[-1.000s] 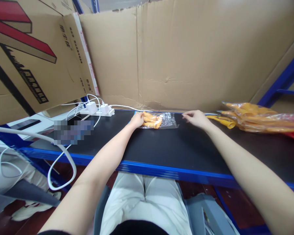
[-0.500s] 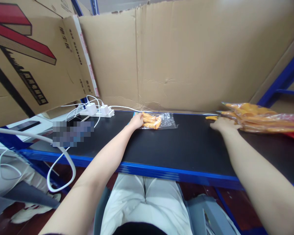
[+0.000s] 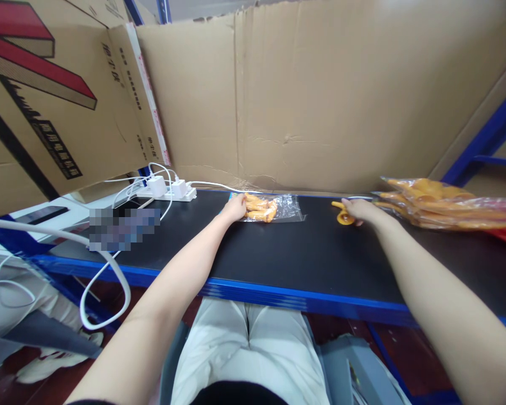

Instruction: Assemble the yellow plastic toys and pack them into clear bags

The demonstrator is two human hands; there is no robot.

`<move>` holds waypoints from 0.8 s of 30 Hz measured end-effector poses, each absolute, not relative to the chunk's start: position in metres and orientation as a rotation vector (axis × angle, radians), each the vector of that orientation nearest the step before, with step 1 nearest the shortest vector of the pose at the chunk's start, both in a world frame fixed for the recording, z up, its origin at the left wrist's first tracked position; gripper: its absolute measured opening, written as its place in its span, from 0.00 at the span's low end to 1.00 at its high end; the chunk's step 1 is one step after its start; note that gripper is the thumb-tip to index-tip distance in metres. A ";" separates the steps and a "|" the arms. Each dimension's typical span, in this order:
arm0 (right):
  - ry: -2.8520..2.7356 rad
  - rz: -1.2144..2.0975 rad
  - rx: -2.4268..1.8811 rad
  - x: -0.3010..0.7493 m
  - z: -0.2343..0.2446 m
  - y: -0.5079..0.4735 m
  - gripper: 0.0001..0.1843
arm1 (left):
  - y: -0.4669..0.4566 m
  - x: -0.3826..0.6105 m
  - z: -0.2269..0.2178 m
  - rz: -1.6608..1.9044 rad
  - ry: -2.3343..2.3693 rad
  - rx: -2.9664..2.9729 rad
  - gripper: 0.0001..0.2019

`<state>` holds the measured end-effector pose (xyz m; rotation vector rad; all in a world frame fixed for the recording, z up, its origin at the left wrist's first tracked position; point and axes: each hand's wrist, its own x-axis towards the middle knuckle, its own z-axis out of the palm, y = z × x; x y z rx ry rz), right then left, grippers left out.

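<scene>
My left hand is closed on the left end of a clear plastic bag, which lies flat on the black shelf top. Inside the bag are several orange pieces, bunched beside my fingers. To the right, my right hand grips a small orange plastic piece with a short stem and a round end; my fingers cover part of it, and its exact kind is unclear. Just beyond that hand lies a larger clear bag full of orange plastic pieces.
Tall cardboard walls the back, with a printed box at left. A white power strip with plugs and cables stands back left. A blue beam edges the shelf in front. Another person's leg shows lower left.
My right hand has moved left, away from the larger bag, bringing the orange piece with it and turning it so its round end shows. My left hand stays on the small bag.
</scene>
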<state>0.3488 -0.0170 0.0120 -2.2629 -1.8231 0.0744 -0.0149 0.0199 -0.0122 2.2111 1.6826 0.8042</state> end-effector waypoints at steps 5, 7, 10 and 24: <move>-1.813 0.618 -2.090 0.318 0.017 -0.029 0.22 | 0.019 -0.015 -0.012 0.794 1.688 2.219 0.18; -1.927 0.637 -1.967 0.310 0.017 -0.031 0.20 | 0.019 -0.015 -0.013 0.798 1.687 2.228 0.18; -2.099 0.364 -1.908 0.302 0.015 -0.031 0.17 | 0.019 -0.014 -0.013 0.797 1.686 2.228 0.17; -2.228 -0.125 -2.189 0.301 0.028 -0.040 0.07 | 0.019 -0.015 -0.012 0.794 1.658 2.218 0.18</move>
